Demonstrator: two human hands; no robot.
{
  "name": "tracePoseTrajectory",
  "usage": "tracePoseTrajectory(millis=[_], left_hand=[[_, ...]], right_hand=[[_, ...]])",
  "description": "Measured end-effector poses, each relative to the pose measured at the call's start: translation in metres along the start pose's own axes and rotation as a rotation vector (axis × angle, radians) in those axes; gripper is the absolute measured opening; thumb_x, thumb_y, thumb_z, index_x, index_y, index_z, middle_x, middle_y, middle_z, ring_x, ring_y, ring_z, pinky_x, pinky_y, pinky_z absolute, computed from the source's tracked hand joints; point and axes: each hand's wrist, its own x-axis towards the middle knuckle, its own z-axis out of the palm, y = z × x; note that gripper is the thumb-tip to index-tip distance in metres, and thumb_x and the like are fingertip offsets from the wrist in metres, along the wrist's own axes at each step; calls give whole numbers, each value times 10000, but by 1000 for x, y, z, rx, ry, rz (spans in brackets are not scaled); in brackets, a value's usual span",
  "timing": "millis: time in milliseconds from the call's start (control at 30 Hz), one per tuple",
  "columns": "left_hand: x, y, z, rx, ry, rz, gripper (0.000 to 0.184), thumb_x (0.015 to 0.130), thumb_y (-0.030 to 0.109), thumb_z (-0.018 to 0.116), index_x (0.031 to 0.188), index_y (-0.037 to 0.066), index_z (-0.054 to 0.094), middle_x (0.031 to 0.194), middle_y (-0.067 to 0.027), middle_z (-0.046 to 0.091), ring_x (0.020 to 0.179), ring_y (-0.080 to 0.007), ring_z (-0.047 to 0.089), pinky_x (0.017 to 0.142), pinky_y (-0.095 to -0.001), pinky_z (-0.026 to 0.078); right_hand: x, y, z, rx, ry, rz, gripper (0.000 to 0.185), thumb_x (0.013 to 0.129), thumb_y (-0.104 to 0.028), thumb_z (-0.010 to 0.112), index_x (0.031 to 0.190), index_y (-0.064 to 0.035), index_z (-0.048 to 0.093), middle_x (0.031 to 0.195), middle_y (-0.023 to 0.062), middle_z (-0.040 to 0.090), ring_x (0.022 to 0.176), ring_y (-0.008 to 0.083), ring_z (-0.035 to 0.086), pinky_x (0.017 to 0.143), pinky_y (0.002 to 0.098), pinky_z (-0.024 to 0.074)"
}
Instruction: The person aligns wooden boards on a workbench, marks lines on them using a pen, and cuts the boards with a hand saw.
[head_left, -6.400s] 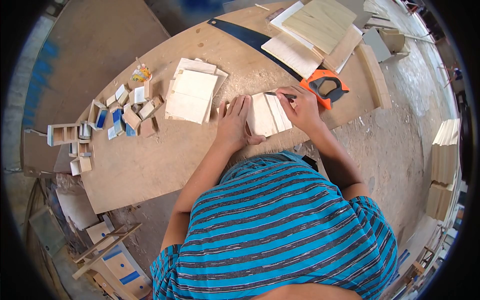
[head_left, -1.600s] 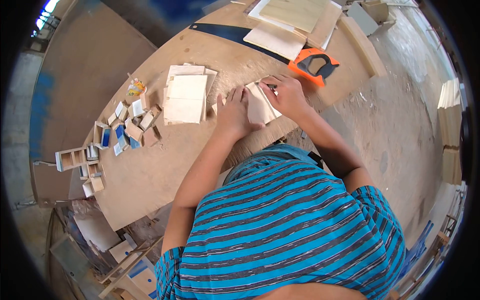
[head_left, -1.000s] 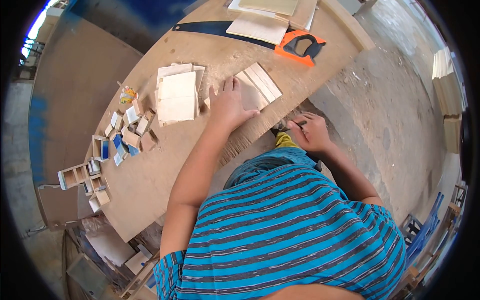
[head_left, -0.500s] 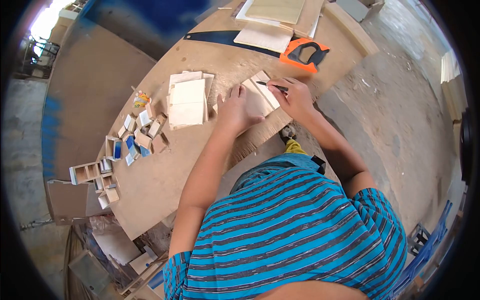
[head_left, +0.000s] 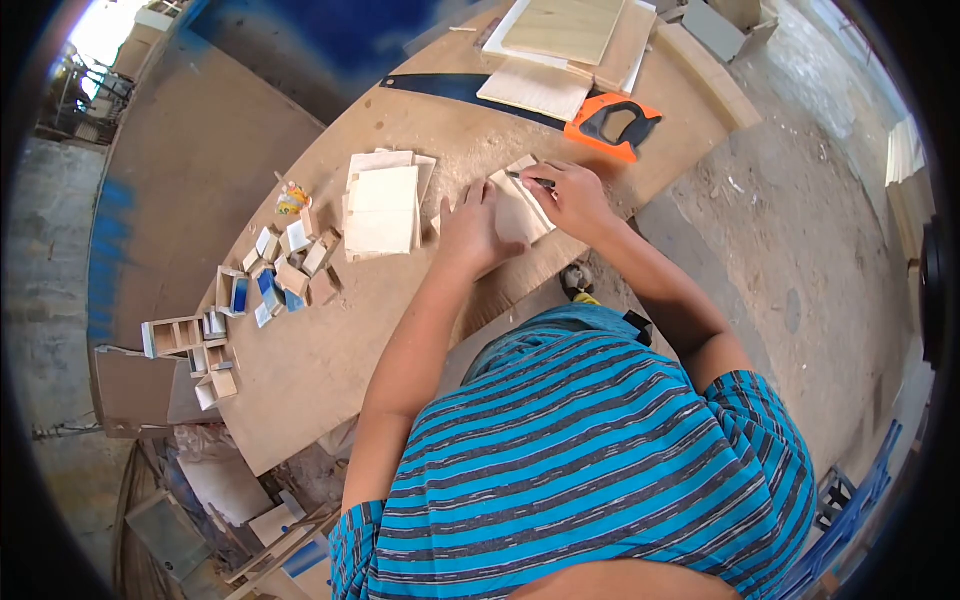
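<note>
Wooden board (head_left: 514, 209) lies under the left hand (head_left: 472, 234) (right hand (head_left: 576, 199) holding a pen (head_left: 545, 183)).

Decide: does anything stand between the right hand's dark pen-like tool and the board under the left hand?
Nothing visible does. The right hand holds the dark pen-like tool with its tip at the board; the left hand lies on the board, apart from the tip.

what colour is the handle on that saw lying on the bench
The saw handle is orange and black; it shows best in the head view.
</note>
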Motion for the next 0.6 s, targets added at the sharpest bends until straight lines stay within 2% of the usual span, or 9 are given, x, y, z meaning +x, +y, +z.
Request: tracePoseTrajectory(millis=[133, 267, 367, 467, 500, 600], left_hand=[[1, -1, 1, -15, -1, -2, 1078, 573, 486, 843, 1407, -22, 387, 1457, -130, 396, 1364, -280, 376, 1133, -561, 247], [3, -2, 4, 10, -26, -25, 1141, 568, 510, 833, 1445, -27, 338, 1528, -146, 325, 1393, -270, 355, 1147, -536, 234], [1, -1, 0, -10, -28, -29, 1124, 585, 513, 817, 1447, -25, 335, 1535, -151, 309, 1404, -280, 332, 1150, -527, 233], [-2, -3, 5, -60, 15, -3, 1115, 595, 520, 804, 1444, -29, 334, 1532, -163, 300, 1417, -300, 296, 1156, -516, 215], [-3, -7, 11, -87, 44, 18, 1119, 594, 520, 805, 1445, -30, 330, 1531, -167, 296, 1422, -308, 281, 1159, -512, 203], [-4, -19, 36, -133, 142, 69, 1147, 580, 515, 816, 1453, -29, 308, 1525, -179, 291, 1429, -332, 250, 1165, -510, 167]], right_hand=[[-7, -3, -7, -21, -32, -30, 128, 882, -177, 639, 946, -82, 696, 897, 120, 685, 716, 320, 640, 629, 394, 515], [-38, -18, -33, -20, -91, -94, 144, 875, -201, 624, 887, -70, 683, 869, 109, 671, 772, 325, 637, 677, 418, 501], [-62, -32, -61, -54, -181, -96, 145, 865, -179, 626, 848, -41, 667, 821, 115, 667, 734, 344, 631, 654, 415, 504], [-68, -24, -75, 22, -176, 14, 143, 858, -160, 625, 818, -30, 665, 763, 140, 647, 677, 365, 618, 615, 401, 500], [-66, -22, -78, 108, -62, 69, 198, 861, -163, 621, 736, -10, 618, 679, 179, 588, 612, 388, 581, 554, 419, 459], [-50, -7, -84, 26, -46, 269, 274, 870, -180, 613, 677, 5, 550, 631, 198, 535, 593, 395, 555, 534, 444, 414]])
